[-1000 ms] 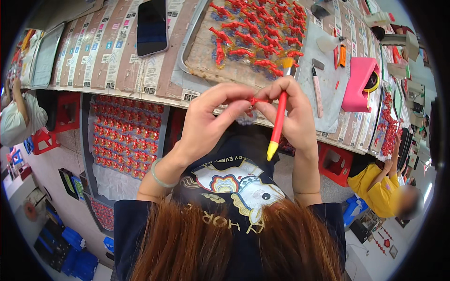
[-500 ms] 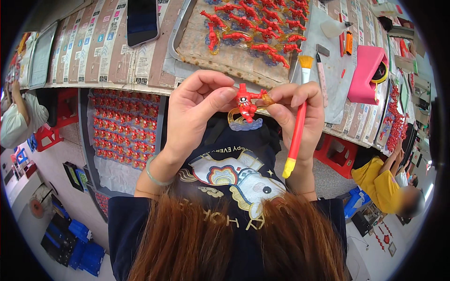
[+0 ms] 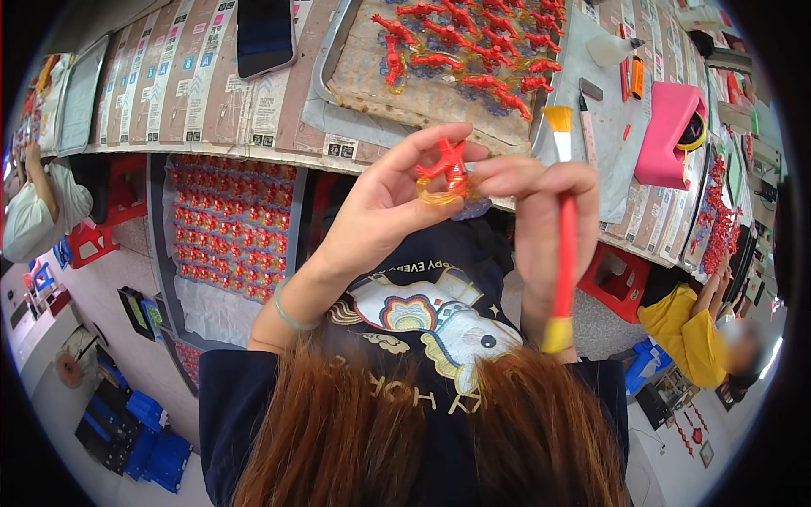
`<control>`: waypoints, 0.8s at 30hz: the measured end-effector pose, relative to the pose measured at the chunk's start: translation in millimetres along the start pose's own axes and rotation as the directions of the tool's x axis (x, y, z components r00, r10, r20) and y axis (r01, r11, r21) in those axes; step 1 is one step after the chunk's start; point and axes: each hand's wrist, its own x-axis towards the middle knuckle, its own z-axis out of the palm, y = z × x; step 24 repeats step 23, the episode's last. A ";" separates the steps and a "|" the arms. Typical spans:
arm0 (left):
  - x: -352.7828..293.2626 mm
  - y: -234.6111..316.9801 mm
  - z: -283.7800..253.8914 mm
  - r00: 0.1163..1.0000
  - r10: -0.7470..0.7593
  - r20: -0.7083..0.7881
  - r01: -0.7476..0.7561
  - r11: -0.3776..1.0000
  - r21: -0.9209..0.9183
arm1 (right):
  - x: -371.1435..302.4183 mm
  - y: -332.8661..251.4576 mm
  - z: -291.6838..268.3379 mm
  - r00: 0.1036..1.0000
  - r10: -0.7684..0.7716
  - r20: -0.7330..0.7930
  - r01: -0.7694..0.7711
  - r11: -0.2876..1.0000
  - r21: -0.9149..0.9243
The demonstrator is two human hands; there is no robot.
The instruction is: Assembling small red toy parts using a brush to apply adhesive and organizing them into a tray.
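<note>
Between the thumb and fingers of my left hand (image 3: 376, 198) sits a small red toy figurine (image 3: 454, 173), with a translucent yellow piece curving at its side. Its bluish clear base shows partly beneath the fingers. My right hand (image 3: 549, 215) is closed, its fingertips at the figurine's right side. A brush (image 3: 565, 262) with a red handle and tan bristles is tucked upright in that same hand, bristles pointing toward the table. Just beyond my hands, a metal tray (image 3: 324, 68) lined with stained paper carries several similar red figurines (image 3: 486, 55).
A phone (image 3: 265, 38) lies left of the tray. To the right are a squeeze bottle (image 3: 605, 51), pens, and a pink tape dispenser (image 3: 663, 139). Rows of red figurines (image 3: 228, 228) fill a lower tray at left. People work at both sides.
My left hand has moved right and closed around the figurine, which has turned and now faces another way. My right hand and the brush have shifted slightly right.
</note>
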 end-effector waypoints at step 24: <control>-3.1 -2.6 -9.9 0.988 0.146 0.060 -0.158 0.914 0.374 | 15.3 3.7 0.7 0.986 -0.018 -0.164 -0.052 0.910 -0.412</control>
